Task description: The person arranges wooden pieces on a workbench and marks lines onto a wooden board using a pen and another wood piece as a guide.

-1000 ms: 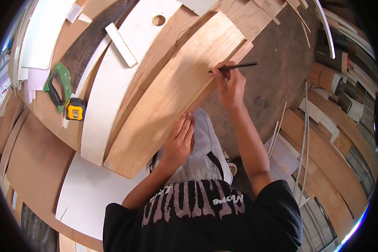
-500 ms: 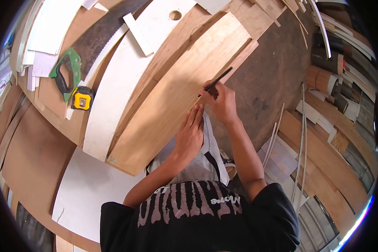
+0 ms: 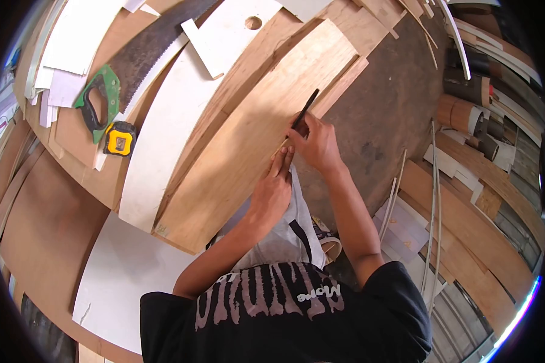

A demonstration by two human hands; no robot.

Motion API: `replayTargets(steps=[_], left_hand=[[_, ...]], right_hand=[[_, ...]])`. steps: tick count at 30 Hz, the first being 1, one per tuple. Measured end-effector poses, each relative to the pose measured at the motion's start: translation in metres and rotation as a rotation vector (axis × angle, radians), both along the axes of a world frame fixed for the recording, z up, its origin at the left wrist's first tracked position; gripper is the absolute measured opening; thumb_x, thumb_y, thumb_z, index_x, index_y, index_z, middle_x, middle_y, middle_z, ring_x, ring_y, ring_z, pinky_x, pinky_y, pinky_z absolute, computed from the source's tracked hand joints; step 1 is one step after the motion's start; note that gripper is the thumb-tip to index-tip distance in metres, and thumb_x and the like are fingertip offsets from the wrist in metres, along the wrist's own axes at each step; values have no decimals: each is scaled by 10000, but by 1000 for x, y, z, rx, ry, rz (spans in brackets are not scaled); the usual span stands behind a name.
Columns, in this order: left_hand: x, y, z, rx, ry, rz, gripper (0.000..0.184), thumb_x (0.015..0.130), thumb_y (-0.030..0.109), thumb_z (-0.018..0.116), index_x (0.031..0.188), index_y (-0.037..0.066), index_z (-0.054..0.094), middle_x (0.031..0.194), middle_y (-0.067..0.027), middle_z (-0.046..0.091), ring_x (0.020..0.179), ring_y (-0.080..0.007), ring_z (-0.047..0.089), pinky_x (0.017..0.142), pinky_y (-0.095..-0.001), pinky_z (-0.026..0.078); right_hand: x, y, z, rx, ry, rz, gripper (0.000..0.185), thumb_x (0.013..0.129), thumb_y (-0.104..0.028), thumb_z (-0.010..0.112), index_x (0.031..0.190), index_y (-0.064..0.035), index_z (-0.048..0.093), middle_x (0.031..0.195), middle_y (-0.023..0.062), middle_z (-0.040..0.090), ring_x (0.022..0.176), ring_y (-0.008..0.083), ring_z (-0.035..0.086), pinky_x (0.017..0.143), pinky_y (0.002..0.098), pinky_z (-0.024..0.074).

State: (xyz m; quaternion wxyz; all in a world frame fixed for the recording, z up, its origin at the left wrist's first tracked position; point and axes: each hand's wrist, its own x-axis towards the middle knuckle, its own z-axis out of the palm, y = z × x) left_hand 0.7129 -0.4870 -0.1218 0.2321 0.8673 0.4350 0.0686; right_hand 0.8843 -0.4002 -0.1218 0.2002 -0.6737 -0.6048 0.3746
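A long light-brown wooden board point(image 3: 248, 139) lies slantwise in front of me. My right hand point(image 3: 318, 142) pinches a slim black pen point(image 3: 307, 109) at the board's near edge, with its upper end pointing up and away. Its tip is hidden by my fingers. Close beside it, my left hand point(image 3: 272, 192) rests on the same edge, fingers stretched out together and fingertips almost meeting my right hand. Under the board is another wooden piece point(image 3: 345, 85), its side showing past the edge.
Left of the board lies a white panel point(image 3: 163, 145) bearing a small white strip point(image 3: 201, 51). A green-handled handsaw point(image 3: 106, 100) and a yellow tape measure point(image 3: 120, 140) sit further left. Wood offcuts and planks point(image 3: 460, 224) cover the floor at right.
The pen has swung more upright, and my right hand has shifted slightly. My left hand stays at the edge with little movement. The view has moved a little.
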Motion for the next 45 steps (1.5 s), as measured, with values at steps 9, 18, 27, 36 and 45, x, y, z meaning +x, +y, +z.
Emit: replayTargets(steps=[9,18,27,36,45], left_hand=[[1,-1,1,-87,100,-84,471,920,143,605,1276,-142,723,1679,-247,433,1583,-361,352,1309,-436,321],[4,0,3,-86,-24,10,297,890,62,638,1045,-157,766,1708,-232,391,1591,-346,362,1261,-420,391],[3,-4,0,-140,-55,44,371,937,95,597,1149,-170,746,1689,-222,425,1589,-327,360,1300,-441,353],[3,-2,10,-172,33,17,369,950,114,592,1167,-133,759,1708,-190,407,1593,-316,356,1311,-429,324],[1,0,12,-134,140,-42,457,957,164,578,1291,-108,732,1696,-181,428,1626,-311,276,1327,-423,275]], right_hand=[[41,44,10,64,-110,-111,244,910,-154,838,1033,7,701,834,154,769,757,268,767,711,381,594],[86,87,-3,231,-151,-182,229,948,-88,793,1109,19,672,896,183,768,801,284,783,734,381,607],[114,120,-9,272,-251,-304,248,945,-98,797,1133,13,681,918,178,771,794,275,769,732,376,589],[46,36,-1,41,57,-194,185,919,-169,839,1011,-28,762,831,113,780,732,171,762,663,326,581],[-7,-7,19,-157,189,-177,188,863,-145,883,985,-33,792,798,79,786,683,140,736,661,303,574]])
